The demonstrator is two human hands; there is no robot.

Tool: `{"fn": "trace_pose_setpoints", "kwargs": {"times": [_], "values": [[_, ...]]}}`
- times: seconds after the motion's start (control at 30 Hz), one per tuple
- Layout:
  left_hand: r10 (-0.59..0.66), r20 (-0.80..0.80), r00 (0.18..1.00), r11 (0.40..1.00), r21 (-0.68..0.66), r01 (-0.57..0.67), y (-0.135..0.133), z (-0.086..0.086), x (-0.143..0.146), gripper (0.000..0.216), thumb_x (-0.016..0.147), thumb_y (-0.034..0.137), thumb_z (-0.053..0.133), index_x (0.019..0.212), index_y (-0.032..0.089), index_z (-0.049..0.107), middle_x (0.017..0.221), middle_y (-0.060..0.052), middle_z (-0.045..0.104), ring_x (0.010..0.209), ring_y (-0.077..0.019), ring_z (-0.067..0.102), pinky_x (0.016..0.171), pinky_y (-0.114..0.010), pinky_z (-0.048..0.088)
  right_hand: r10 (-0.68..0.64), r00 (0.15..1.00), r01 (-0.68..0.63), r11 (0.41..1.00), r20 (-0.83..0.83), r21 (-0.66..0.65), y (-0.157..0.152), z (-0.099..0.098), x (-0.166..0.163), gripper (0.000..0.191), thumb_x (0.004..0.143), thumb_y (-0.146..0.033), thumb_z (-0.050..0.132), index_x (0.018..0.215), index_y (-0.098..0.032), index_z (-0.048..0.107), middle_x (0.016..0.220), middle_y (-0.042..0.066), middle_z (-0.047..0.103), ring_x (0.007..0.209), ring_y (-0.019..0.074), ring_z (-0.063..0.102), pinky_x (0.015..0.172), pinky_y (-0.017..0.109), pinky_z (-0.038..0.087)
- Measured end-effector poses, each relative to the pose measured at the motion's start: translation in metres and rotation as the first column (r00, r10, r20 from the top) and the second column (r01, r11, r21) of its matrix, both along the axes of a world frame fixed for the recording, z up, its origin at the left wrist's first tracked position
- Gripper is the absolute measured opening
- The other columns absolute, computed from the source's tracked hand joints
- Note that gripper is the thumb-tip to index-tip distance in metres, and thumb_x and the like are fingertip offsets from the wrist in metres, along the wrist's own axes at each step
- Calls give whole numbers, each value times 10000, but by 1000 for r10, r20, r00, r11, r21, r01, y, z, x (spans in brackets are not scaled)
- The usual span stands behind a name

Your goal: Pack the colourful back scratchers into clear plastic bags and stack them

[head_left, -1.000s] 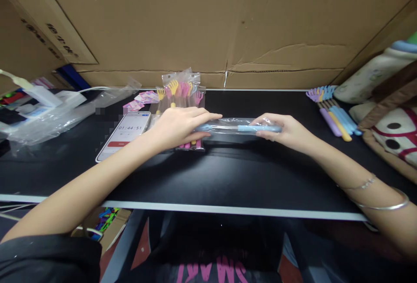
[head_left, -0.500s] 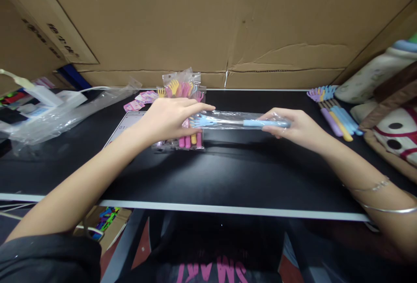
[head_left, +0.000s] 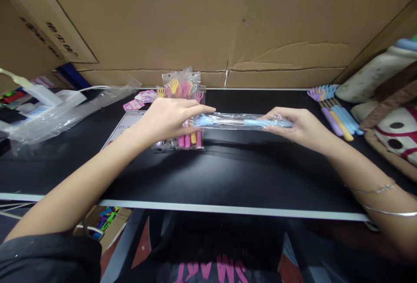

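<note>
A light blue back scratcher [head_left: 250,123] with a metal shaft lies lengthwise in a clear plastic sleeve [head_left: 230,121], held above the black table. My left hand [head_left: 174,118] is around its claw end, index finger along the top and thumb below. At the handle end my right hand [head_left: 286,123] grips the sleeve between thumb and fingers. Behind and below my left hand, several packed back scratchers [head_left: 174,87] in pink, yellow and other colours lie in clear sleeves, partly hidden. Unwrapped purple, yellow and blue back scratchers [head_left: 337,116] rest to the right.
Pink cards [head_left: 143,98] and a phone [head_left: 122,127] lie left of the packed pile. Clear plastic bags [head_left: 65,118] and a white charger with a cable [head_left: 45,94] are farther left. A bottle [head_left: 374,72] and a patterned bag [head_left: 395,131] stand right. Cardboard [head_left: 202,22] rises behind.
My right hand has shifted very slightly right along with the handle end of the back scratcher. My left hand stays almost in place.
</note>
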State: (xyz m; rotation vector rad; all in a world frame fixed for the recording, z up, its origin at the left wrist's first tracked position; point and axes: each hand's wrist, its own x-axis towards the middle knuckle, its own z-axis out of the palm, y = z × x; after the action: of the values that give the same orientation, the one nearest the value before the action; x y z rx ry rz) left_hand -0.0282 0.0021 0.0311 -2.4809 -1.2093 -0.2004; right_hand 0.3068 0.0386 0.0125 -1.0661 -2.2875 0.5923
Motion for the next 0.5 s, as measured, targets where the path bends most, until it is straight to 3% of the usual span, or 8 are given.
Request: {"fn": "trace_pose_setpoints", "kwargs": {"times": [0.23,0.5], "values": [[35,-7,999,998,-48,-35,1,3,-3,542,937,517,526,1439,321,467,1240,-24,665,1097,-223,643,721,-253,441,-33,999,33,999,-15,-26,1,-2,-4,398,766,-616,670,905,-247,716,858,60,732,772,255,658,710,377,497],[56,-1,998,994,-92,-56,3,9,-8,554,909,568,511,1407,327,502,1289,-4,639,1100,-221,644,737,-248,452,-34,999,31,997,-38,-73,3,-4,-5,415,743,-597,693,889,-209,711,858,63,732,774,243,656,730,366,492]]}}
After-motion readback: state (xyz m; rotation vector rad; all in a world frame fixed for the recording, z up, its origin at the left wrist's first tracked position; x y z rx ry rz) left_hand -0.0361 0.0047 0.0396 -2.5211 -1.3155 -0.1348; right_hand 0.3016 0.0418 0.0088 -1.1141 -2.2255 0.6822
